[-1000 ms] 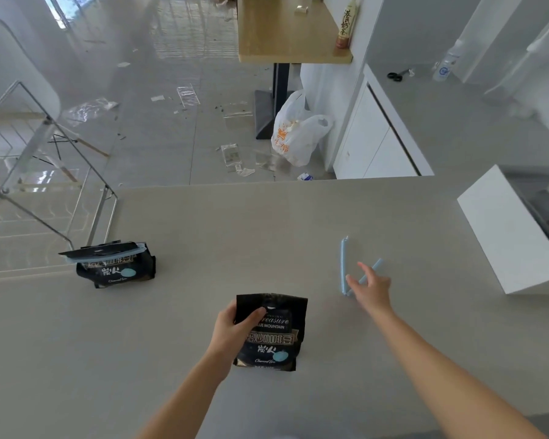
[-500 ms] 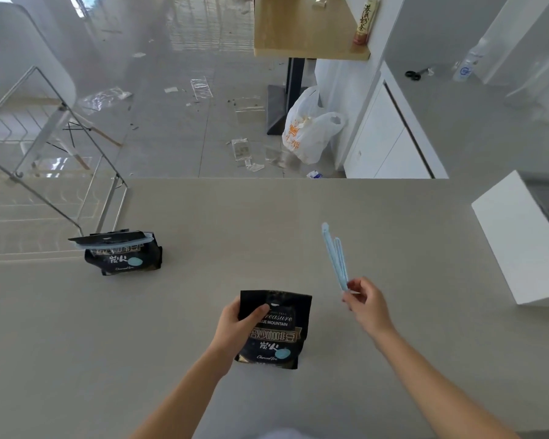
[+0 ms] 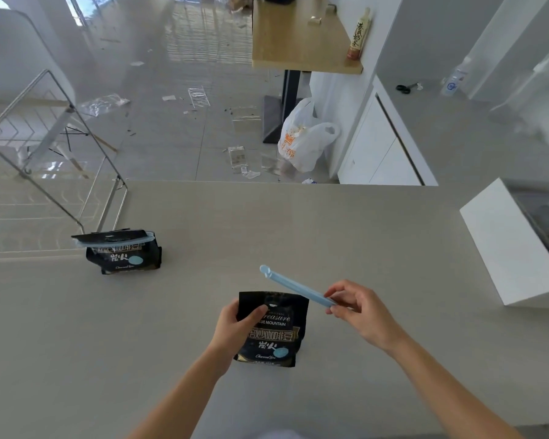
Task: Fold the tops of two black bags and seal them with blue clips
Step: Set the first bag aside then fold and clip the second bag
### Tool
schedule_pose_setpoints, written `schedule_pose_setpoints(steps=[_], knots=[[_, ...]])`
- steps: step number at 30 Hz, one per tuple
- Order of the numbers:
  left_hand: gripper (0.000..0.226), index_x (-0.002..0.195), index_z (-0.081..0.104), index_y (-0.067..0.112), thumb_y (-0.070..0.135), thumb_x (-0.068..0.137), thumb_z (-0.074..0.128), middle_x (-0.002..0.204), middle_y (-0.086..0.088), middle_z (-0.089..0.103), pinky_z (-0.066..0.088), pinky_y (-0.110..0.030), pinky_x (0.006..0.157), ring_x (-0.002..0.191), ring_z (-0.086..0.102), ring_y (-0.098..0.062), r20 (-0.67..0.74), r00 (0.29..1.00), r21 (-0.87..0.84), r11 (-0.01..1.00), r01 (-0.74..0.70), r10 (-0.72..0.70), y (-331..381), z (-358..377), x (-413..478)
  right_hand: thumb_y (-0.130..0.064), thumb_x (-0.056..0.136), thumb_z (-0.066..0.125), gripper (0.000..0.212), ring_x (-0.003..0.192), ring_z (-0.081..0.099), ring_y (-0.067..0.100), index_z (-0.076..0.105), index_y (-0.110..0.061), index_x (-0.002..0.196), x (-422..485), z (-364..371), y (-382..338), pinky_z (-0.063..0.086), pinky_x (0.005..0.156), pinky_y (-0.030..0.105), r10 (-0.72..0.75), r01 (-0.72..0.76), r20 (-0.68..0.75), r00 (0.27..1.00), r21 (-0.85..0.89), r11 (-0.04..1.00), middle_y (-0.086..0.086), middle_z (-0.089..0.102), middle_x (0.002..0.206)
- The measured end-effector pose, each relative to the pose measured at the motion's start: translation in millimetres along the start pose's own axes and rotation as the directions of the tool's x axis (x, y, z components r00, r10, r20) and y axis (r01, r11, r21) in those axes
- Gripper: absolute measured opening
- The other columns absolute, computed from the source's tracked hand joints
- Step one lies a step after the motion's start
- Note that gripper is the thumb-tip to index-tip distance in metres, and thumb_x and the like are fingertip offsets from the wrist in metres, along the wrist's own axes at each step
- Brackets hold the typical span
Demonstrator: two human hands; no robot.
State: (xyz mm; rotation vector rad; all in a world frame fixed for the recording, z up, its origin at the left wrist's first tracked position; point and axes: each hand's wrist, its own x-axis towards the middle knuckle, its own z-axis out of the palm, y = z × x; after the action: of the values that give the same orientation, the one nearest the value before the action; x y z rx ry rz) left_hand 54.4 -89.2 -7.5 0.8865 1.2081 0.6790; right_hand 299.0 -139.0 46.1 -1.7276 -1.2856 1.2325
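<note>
A black coffee bag [image 3: 274, 335] stands upright on the beige counter [image 3: 362, 236] in front of me, its top unfolded. My left hand [image 3: 236, 321] grips its upper left side, thumb on the front. My right hand [image 3: 358, 308] pinches one end of a long blue clip [image 3: 293, 285], held in the air just above the bag's top right corner and pointing up-left. A second black bag [image 3: 126, 256] stands at the left, its top folded over and held by another blue clip [image 3: 114, 242].
A white box [image 3: 504, 251] sits at the counter's right. A wire rack [image 3: 54, 147] stands at the left edge behind the clipped bag. Beyond the far edge the floor is littered, with a white plastic bag [image 3: 305, 141] and a wooden table [image 3: 298, 36].
My right hand picked the blue clip up off the counter and carried it left toward the top of the held bag. My left hand kept its grip on the bag.
</note>
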Motion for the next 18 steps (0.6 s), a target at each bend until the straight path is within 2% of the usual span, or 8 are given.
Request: schedule_pose_setpoints(steps=[3, 7, 10, 14, 18], knots=[[0.013, 0.092, 0.066, 0.019, 0.022, 0.08, 0.07, 0.076, 0.004, 0.077, 0.054, -0.018, 0.052, 0.071, 0.073, -0.014, 0.002, 1.0, -0.01, 1.0, 0.001, -0.001, -1, -1, -3, 0.001, 0.086, 0.062, 0.019, 0.082, 0.072, 0.016, 0.063, -0.018, 0.088, -3, 5, -2, 0.055, 0.083, 0.028, -0.02, 0.021, -0.032, 0.999, 0.007, 1.0, 0.003, 0.076, 0.087], [0.004, 0.083, 0.068, 0.024, 0.021, 0.081, 0.07, 0.073, 0.005, 0.075, 0.052, -0.017, 0.053, 0.07, 0.071, -0.009, -0.012, 1.0, 0.022, 0.999, -0.029, 0.029, -1, 0, -5, 0.001, 0.086, 0.062, 0.02, 0.085, 0.069, 0.017, 0.067, -0.018, 0.081, -7, 12, -7, 0.052, 0.082, 0.033, -0.06, 0.059, -0.069, 0.996, -0.011, 0.998, 0.006, 0.076, 0.092], [0.006, 0.08, 0.069, 0.026, 0.021, 0.082, 0.069, 0.072, 0.006, 0.075, 0.051, -0.018, 0.055, 0.071, 0.071, -0.009, -0.01, 0.999, 0.063, 0.997, -0.051, 0.052, -1, 0, -6, 0.004, 0.084, 0.062, 0.02, 0.09, 0.07, 0.015, 0.067, -0.015, 0.078, -10, 19, -10, 0.053, 0.083, 0.03, -0.078, 0.078, -0.092, 0.993, 0.0, 0.997, 0.002, 0.074, 0.098], [0.008, 0.087, 0.067, 0.025, 0.02, 0.081, 0.07, 0.077, 0.007, 0.077, 0.053, -0.016, 0.054, 0.073, 0.072, -0.011, 0.006, 0.999, 0.002, 0.999, -0.042, 0.042, -2, 0, -7, 0.008, 0.084, 0.06, 0.021, 0.085, 0.068, 0.017, 0.065, -0.011, 0.08, -9, 29, -10, 0.053, 0.077, 0.026, -0.082, 0.096, -0.191, 0.978, 0.063, 0.993, 0.007, 0.074, 0.095], [0.012, 0.091, 0.067, 0.022, 0.021, 0.08, 0.071, 0.082, 0.0, 0.076, 0.055, -0.021, 0.059, 0.078, 0.073, -0.016, -0.005, 0.999, -0.007, 0.999, -0.033, 0.033, -3, -1, -8, 0.008, 0.084, 0.06, 0.022, 0.083, 0.068, 0.011, 0.058, -0.014, 0.082, -8, 41, -9, 0.051, 0.076, 0.022, -0.089, 0.109, -0.198, 0.976, 0.094, 0.99, 0.006, 0.075, 0.093]])
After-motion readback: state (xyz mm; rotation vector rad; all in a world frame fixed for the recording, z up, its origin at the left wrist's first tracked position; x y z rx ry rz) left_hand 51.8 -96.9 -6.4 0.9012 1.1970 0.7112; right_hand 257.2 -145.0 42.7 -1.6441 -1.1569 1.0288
